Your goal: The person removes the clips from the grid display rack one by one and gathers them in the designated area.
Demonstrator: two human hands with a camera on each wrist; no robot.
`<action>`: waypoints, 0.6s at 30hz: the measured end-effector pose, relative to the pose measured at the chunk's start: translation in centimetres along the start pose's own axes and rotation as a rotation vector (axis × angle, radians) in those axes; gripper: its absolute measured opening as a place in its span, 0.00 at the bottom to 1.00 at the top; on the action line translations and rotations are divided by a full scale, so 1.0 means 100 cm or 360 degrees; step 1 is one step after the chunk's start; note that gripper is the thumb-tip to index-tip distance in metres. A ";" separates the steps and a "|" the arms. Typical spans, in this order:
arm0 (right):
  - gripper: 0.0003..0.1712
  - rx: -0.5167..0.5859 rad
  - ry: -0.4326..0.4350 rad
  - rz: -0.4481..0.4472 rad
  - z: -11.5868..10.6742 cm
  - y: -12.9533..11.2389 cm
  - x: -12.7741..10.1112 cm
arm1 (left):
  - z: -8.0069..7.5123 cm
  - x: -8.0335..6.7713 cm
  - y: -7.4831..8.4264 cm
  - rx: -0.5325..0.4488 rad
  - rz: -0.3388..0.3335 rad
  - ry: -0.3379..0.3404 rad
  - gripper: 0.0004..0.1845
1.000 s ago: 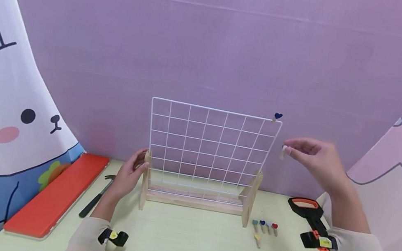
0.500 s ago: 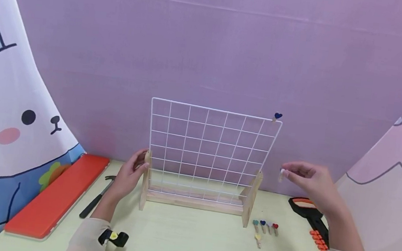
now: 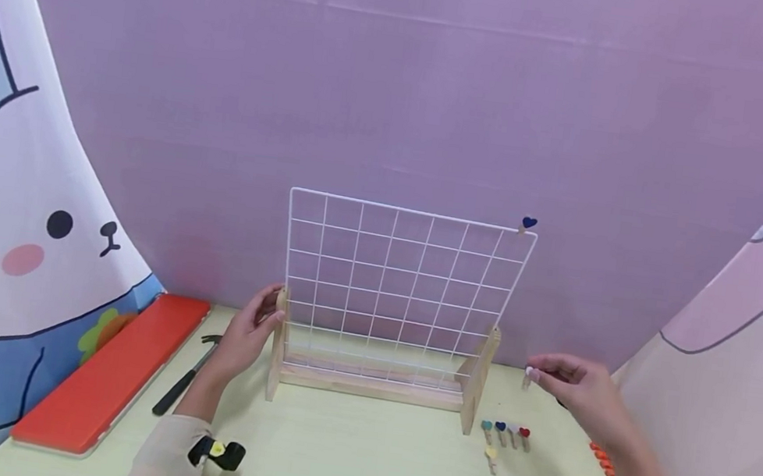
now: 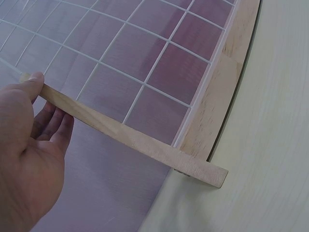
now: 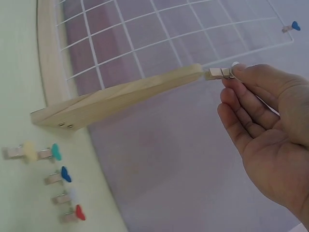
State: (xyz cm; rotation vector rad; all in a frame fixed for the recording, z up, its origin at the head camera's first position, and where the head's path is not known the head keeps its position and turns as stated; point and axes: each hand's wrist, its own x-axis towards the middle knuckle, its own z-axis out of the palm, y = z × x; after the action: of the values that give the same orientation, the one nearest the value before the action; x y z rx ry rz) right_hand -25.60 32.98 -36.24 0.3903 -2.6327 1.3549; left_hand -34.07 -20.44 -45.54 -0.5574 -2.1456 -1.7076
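Observation:
A white wire grid [image 3: 397,209] stands in a wooden frame [image 3: 371,388]. My left hand [image 3: 248,339] grips the frame's left side post [image 4: 130,135], thumb on one face and fingers behind. Between thumb and forefinger, my right hand [image 3: 586,396] pinches a mini wooden clothespin [image 5: 219,73] with a white top, held right of the frame and apart from the table. A clothespin with a dark blue heart [image 3: 528,222] is clipped at the grid's top right corner. On the table lie several more, with teal [image 3: 487,425], blue [image 3: 500,426], white, red [image 3: 525,433] and yellow [image 3: 490,454] hearts.
At the left lies a long red case [image 3: 112,372], with a hammer [image 3: 176,394] beside it. Small orange pieces [image 3: 602,459] lie at the right, partly behind my right forearm. A purple cloth backdrop [image 3: 397,98] hangs behind the table.
My right hand has come down from beside the grid's upper right to near the frame's side post level, still pinching the white-topped clothespin. My left hand stays on the post.

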 end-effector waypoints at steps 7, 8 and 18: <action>0.17 0.0088 -0.0023 0.0020 0.013 0.022 -0.008 | 0.000 -0.001 0.000 -0.0015 -0.0003 -0.0002 0.28; 0.18 0.0083 -0.0026 0.0042 0.015 0.025 -0.010 | 0.000 -0.001 0.001 -0.0018 -0.0002 -0.0004 0.28; 0.17 0.0141 -0.0068 0.0163 0.031 0.057 -0.025 | 0.001 0.001 0.001 -0.0024 0.0003 0.0000 0.29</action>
State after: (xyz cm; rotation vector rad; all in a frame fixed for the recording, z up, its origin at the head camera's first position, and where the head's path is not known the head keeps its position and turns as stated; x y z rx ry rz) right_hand -24.97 34.03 -43.05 0.3030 -2.6672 1.5152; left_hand -34.06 -20.35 -45.43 -0.5636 -2.1334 -1.7241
